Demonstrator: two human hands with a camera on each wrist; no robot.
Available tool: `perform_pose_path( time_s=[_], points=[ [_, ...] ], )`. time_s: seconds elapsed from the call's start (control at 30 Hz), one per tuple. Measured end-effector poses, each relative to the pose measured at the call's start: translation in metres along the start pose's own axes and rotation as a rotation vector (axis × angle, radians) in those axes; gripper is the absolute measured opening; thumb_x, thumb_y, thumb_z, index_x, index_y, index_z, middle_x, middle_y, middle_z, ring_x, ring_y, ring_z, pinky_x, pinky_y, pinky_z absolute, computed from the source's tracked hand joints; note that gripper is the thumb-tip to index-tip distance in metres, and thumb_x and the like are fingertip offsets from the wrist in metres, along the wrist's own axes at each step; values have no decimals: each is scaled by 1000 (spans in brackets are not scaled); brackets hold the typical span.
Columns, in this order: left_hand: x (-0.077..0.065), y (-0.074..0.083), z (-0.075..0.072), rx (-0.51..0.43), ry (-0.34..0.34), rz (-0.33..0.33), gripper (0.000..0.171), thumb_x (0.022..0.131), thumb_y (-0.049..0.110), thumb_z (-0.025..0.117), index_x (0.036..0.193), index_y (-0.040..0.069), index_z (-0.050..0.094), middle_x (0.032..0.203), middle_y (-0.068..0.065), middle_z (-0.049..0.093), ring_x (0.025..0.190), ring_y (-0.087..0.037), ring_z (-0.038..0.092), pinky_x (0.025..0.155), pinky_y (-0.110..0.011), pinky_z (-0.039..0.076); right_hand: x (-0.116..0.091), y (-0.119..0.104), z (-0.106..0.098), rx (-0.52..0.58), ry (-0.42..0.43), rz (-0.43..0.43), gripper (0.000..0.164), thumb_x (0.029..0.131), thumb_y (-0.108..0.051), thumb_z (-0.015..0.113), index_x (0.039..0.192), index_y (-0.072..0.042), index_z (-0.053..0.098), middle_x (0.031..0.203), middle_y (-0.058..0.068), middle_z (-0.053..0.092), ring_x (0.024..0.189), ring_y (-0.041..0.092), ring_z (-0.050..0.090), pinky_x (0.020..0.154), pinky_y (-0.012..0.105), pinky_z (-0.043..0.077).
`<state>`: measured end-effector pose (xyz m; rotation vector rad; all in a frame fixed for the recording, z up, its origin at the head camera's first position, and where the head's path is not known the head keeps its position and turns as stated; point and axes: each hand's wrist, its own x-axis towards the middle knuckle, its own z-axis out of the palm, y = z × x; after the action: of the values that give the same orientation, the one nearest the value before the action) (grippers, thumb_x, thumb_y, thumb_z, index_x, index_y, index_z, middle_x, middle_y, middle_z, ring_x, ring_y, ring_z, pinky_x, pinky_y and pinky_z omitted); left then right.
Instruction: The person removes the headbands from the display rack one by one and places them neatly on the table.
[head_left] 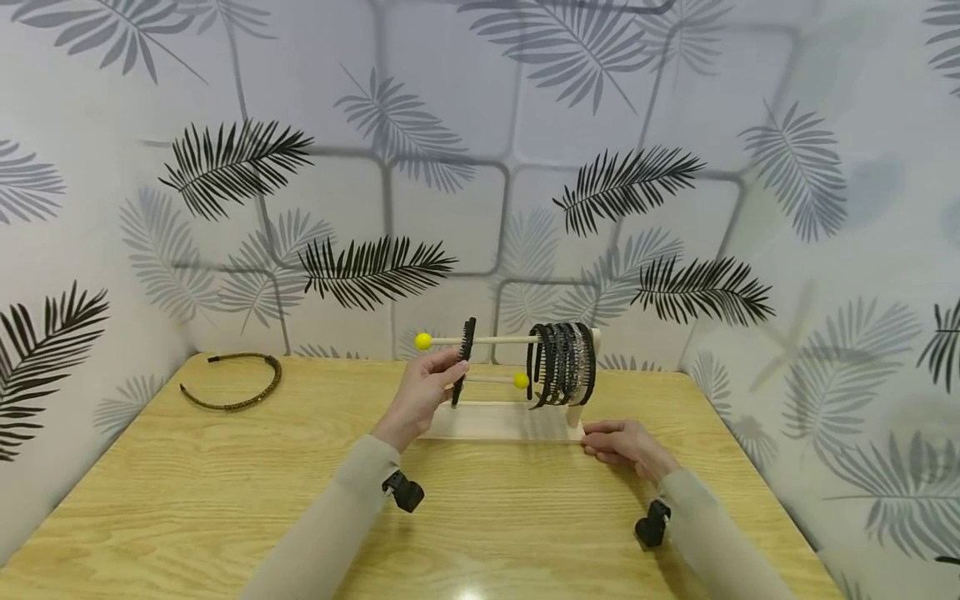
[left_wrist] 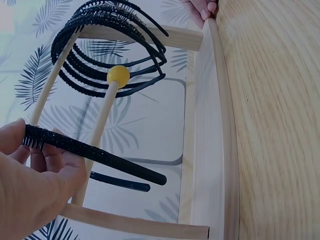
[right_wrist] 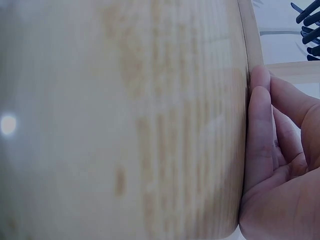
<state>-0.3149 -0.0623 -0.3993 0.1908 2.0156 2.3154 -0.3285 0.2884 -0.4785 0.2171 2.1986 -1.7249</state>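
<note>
My left hand (head_left: 427, 392) pinches a black toothed headband (left_wrist: 95, 152) between thumb and fingers. The band hangs around the upper rod (head_left: 502, 340) of a wooden headband rack, near that rod's yellow ball end (head_left: 423, 342). Below it, the lower rod ends in another yellow ball (left_wrist: 118, 76). Several dark headbands (head_left: 558, 364), some with glittery beads, are bunched on the upper rod by the right post. With thumb and fingertips, my right hand (head_left: 626, 442) grips the front right corner of the rack's base (head_left: 502, 421); the right wrist view shows this hand (right_wrist: 280, 145) close up.
A brown-gold braided headband (head_left: 232, 407) lies at the back left of the wooden table (head_left: 225, 500). Behind the table hangs a pale backdrop (head_left: 450, 208) with a feather-leaf print.
</note>
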Motion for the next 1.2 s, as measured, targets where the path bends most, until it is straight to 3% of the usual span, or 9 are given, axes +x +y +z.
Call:
perform_pose_path(
  time_s=[0.3,0.6,0.87,1.1,1.2],
  points=[
    [-4,1,-5,-37,-3,-8,40,99,12,58,139,7,55,110,-2,58,102,-14,56,93,-37,48,2,2,-2,-2,-12,-4,49,94,-10,66,138,5,52,97,1,75,79,5,70,68,19,57],
    [-8,4,-14,-9,19,-18,42,99,13,59,141,8,53,125,-10,56,115,-22,54,101,-44,47,-1,0,-3,-1,-15,-12,49,94,-10,66,138,6,52,99,2,75,80,5,71,69,20,58],
    [-9,5,-28,21,12,-8,43,100,14,58,141,5,52,112,-2,56,102,-14,53,89,-34,47,0,0,-3,-1,-13,-14,47,94,-9,65,137,6,52,99,2,75,79,5,71,69,20,57],
    [-9,5,-36,10,2,-19,42,101,12,56,141,2,51,127,-11,54,116,-21,52,103,-48,45,0,1,-2,0,-9,-10,48,94,-10,66,137,6,53,99,3,75,79,5,70,68,19,57],
    [-8,4,-38,9,5,-17,42,101,12,55,141,2,50,131,-14,51,121,-25,50,103,-46,46,-1,0,-2,1,-7,-9,47,94,-10,66,137,6,53,97,2,75,78,5,70,67,19,57]
  ],
)
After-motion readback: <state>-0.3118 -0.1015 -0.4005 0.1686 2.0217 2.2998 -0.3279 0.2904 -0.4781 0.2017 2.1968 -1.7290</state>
